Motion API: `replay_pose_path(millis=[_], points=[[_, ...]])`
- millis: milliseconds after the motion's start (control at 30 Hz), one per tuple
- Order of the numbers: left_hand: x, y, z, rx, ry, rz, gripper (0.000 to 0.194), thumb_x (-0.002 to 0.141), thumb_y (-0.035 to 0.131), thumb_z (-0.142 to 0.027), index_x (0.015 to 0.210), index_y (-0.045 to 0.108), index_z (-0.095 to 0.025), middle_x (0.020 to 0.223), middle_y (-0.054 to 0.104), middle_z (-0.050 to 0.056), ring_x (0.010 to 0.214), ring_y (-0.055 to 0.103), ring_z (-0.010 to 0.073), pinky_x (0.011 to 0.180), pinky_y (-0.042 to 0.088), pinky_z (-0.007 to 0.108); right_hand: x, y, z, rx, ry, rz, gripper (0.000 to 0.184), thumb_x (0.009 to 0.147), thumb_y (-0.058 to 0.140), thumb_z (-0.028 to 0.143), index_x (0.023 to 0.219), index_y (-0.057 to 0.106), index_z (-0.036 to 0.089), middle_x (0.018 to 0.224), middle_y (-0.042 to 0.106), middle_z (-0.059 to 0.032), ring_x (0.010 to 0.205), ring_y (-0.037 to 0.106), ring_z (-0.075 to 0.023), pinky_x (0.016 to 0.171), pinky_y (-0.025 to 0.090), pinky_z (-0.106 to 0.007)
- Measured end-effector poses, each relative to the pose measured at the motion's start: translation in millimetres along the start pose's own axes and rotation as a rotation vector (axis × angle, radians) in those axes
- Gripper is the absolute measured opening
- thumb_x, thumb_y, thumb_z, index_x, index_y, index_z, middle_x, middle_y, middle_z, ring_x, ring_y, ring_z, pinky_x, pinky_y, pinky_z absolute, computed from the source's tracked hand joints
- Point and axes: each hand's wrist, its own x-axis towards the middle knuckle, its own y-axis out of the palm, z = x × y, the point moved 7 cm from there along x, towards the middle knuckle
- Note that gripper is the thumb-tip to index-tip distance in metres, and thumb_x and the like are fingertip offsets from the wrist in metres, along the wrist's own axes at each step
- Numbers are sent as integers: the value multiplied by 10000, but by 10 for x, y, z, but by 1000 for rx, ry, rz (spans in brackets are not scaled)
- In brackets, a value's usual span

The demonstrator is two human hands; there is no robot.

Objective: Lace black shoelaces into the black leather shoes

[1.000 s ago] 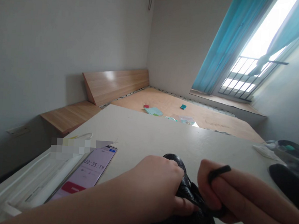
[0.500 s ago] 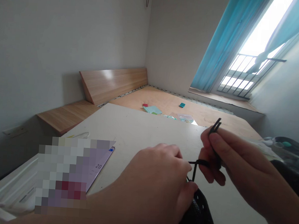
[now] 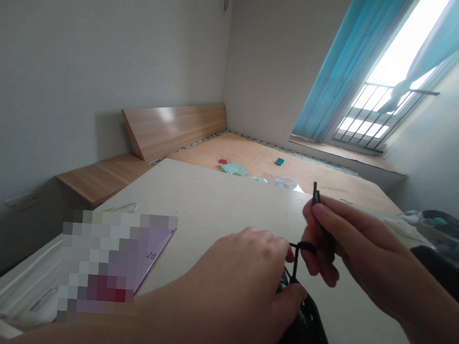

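A black leather shoe sits on the white table at the bottom, partly covered by my left hand. My left hand is wrapped over the shoe's upper left part, its thumb pressed near the eyelets; some of its fingers are hidden. Just right of it and higher, my right hand pinches a black shoelace between thumb and fingers. Two lace ends stick up above that pinch. Between the two hands the lace runs taut up from the shoe and also stretches sideways.
On the left of the white table lies a phone, partly pixelated, beside a clear plastic case. A second black object is at right, near clear plastic items. Small packets lie on the bed beyond.
My right hand has risen from close to the shoe, drawing the lace up with it. Over the last half second it has shifted slightly left. My left hand stays on the shoe.
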Motion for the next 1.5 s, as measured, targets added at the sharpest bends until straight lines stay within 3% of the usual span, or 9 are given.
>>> replay_pose_path(millis=[300, 467, 600, 733, 900, 1133, 1267, 1400, 1500], points=[[-41, 88, -87, -83, 46, 157, 197, 834, 569, -297, 992, 678, -253, 946, 705, 27, 815, 637, 222, 665, 471, 298, -34, 117, -73, 120, 103, 101, 379, 933, 487, 527, 732, 503, 206, 511, 566, 29, 359, 475, -88, 322, 293, -174], [-19, 75, -25, -287, 22, 150, 279, 872, 488, -482, 791, 596, -238, 723, 594, -25, 595, 513, 136, 468, 345, 239, -7, -20, 78, -222, -108, -74, 387, 939, 479, 511, 691, 509, 215, 535, 535, 30, 449, 472, -107, 417, 376, -222], [20, 42, -51, -675, 54, 156, 395, 921, 440, -510, 696, 539, -201, 647, 508, -31, 619, 506, 117, 563, 410, 239, 31, -165, 142, -485, -227, -229, 380, 982, 409, 440, 684, 488, 218, 624, 530, 11, 573, 483, -134, 516, 372, -267], [55, -269, -85, -938, 164, -63, 426, 960, 428, -336, 561, 382, -191, 546, 409, -49, 589, 498, 93, 643, 458, 221, 116, -356, 73, -518, -221, -311, 337, 970, 412, 452, 732, 487, 226, 625, 482, 22, 578, 451, -141, 527, 345, -282], [35, -602, 22, -997, 193, -319, 380, 966, 375, -292, 599, 411, -201, 503, 299, -68, 466, 357, 81, 588, 482, 219, 258, -467, -77, -682, -162, -308, 254, 928, 402, 397, 876, 589, 233, 571, 470, 32, 517, 429, -154, 508, 323, -293], [-187, -1005, 147, -763, 214, -672, 326, 985, 389, -328, 706, 495, -199, 562, 303, -62, 454, 265, 68, 410, 270, 162, 292, -419, -108, -908, -125, -252, 300, 930, 398, 401, 874, 633, 222, 678, 618, -28, 661, 556, -209, 592, 361, -316], [-128, -729, 41, -246, 114, -349, 365, 969, 422, -427, 708, 541, -202, 573, 418, -55, 519, 370, 87, 455, 253, 217, 220, -208, -114, -775, -143, 19, 348, 952, 411, 450, 860, 647, 212, 745, 628, -29, 699, 551, -187, 622, 387, -296], [-60, -374, -29, 188, 106, -132, 376, 976, 324, -307, 675, 521, -197, 595, 520, -30, 543, 437, 127, 494, 236, 286, 31, 89, -180, -585, -67, 382, 363, 954, 451, 485, 829, 657, 214, 722, 596, 6, 671, 497, -146, 583, 383, -255], [-28, -205, -3, 300, 127, -6, 301, 939, 360, -222, 726, 571, -199, 660, 605, -16, 577, 512, 140, 513, 265, 294, -75, 207, -185, -610, -41, 455, 311, 959, 465, 443, 892, 685, 234, 708, 608, 24, 627, 481, -122, 548, 360, -241]])
